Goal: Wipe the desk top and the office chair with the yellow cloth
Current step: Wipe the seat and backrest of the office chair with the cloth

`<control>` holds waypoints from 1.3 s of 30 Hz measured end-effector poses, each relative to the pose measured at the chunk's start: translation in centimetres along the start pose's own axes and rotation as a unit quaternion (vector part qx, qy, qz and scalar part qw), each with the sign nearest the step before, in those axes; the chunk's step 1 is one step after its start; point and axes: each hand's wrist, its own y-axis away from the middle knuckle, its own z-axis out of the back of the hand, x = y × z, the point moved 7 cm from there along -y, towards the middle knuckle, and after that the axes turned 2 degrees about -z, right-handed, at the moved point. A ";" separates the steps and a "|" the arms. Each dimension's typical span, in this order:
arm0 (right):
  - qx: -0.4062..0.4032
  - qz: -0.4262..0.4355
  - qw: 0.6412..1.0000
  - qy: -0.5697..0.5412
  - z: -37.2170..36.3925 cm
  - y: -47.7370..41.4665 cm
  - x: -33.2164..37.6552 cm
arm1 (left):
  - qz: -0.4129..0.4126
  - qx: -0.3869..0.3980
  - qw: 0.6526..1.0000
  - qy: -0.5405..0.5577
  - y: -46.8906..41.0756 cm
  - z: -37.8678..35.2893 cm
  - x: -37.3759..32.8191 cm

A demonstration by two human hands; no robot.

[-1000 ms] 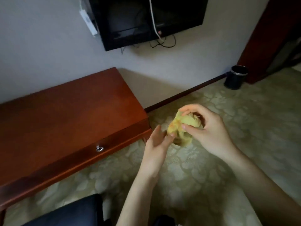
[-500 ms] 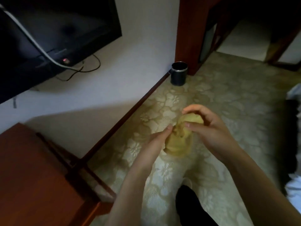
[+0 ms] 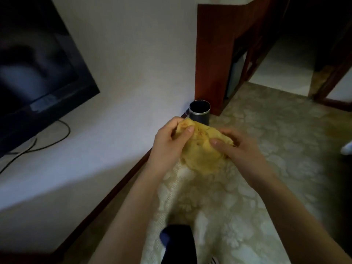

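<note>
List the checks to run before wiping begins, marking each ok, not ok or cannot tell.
1. Grip on the yellow cloth: ok, the left hand and right hand both hold it.
2. Cloth opened flat: not ok, it is bunched between the hands.
3. Sight of the desk top: not ok, the view faces wall, carpet and bin.
4. Sight of the office chair: cannot tell, a blurred dark shape sits at the bottom edge.
5. Cloth clean: cannot tell, orange marks show on it.
</note>
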 end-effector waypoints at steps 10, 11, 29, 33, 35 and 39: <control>-0.065 0.072 0.995 0.030 10.8 -27.9 4.4 | 0.037 0.111 0.992 0.053 -31.5 -9.2 4.0; -0.075 0.085 0.993 0.038 12.0 -30.4 5.5 | 0.084 0.134 0.984 0.077 -34.7 -10.6 4.8; 0.040 -0.052 0.998 -0.020 31.9 -74.3 7.7 | -0.014 0.231 0.972 0.046 -78.0 -29.6 2.9; 0.118 -0.002 0.986 0.122 33.4 -85.3 12.6 | -0.049 0.178 0.983 -0.001 -87.0 -30.1 0.8; 0.131 0.065 0.970 0.195 33.8 -90.4 15.1 | -0.036 0.150 0.988 -0.030 -91.3 -30.1 0.6; 0.138 0.181 0.936 0.269 33.8 -98.1 18.5 | -0.041 0.111 0.992 -0.040 -98.0 -29.3 -0.4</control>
